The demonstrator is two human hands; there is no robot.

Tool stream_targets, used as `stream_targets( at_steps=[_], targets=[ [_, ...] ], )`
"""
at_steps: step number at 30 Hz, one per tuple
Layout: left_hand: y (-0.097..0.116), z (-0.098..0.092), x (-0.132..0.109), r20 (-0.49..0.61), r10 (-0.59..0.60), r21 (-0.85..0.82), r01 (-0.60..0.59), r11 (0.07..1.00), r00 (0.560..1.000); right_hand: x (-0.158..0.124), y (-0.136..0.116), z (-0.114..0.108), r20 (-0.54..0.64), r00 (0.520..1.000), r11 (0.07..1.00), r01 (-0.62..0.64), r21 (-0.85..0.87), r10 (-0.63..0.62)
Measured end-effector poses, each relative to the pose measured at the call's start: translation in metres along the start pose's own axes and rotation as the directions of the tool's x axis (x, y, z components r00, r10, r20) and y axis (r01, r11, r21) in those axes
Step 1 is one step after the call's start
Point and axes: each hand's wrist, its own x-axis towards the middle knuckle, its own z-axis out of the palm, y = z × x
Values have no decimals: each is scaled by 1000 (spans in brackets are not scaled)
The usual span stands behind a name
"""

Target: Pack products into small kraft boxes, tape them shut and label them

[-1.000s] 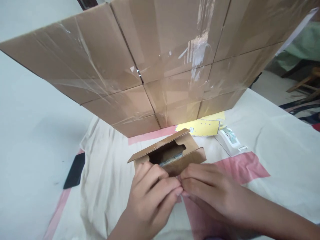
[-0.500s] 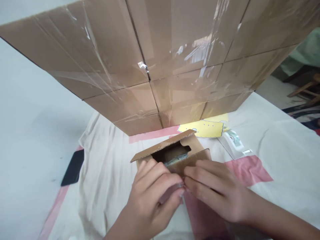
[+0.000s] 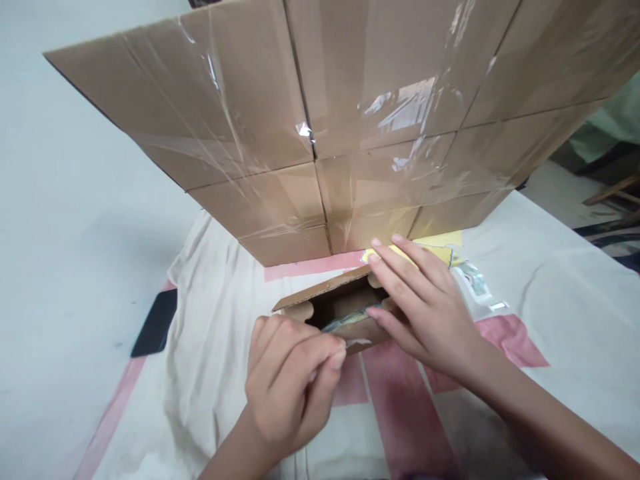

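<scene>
A small cardboard box (image 3: pixel 363 329) stands in front of me with its lid flap (image 3: pixel 325 287) raised. Inside its dark opening lies a pale greenish, crinkled item (image 3: pixel 350 319), partly hidden. My left hand (image 3: pixel 295 377) is closed at the box's near left corner, thumb and forefinger pressed together; what lies in the pinch is hidden. A small whitish scrap (image 3: pixel 360 341) shows on the box's near face, by those fingertips. My right hand (image 3: pixel 425 307) has its fingers stretched across the box's right end, the fingertips near the lid and the thumb at the opening.
Behind the small box rises a wall of taped cardboard boxes (image 3: pixel 370 160). A yellow paper (image 3: pixel 440 250) and a white object with a greenish patch (image 3: pixel 477 287) lie to the right. A black phone (image 3: pixel 155 323) lies at left, beside the cream and pink cloth (image 3: pixel 200 347).
My right hand has left the pinch beside my left hand and spread over the box's right end. My left hand has moved slightly left and down, still pinched. The view has shifted a little.
</scene>
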Motion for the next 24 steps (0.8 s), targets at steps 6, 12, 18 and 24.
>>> stream_targets(
  at_steps=[6, 12, 18, 24],
  targets=[
    [-6, -6, 4, 31, -115, 20, 115, 993, 993, 3, 15, 19, 208, 976, 997, -62, -49, 71],
    [-16, -9, 9, 337, -463, 41, 478, 877, 820, -2, 17, 27, 224, 972, 997, -67, -28, 71],
    [-34, -8, 19, 559, -626, 71, 721, 690, 544, -3, 20, 29, 219, 973, 997, -79, -11, 79],
    [-44, -4, 27, 660, -603, 162, 698, 698, 449, -3, 24, 32, 229, 971, 997, -70, 25, 63]
  ],
)
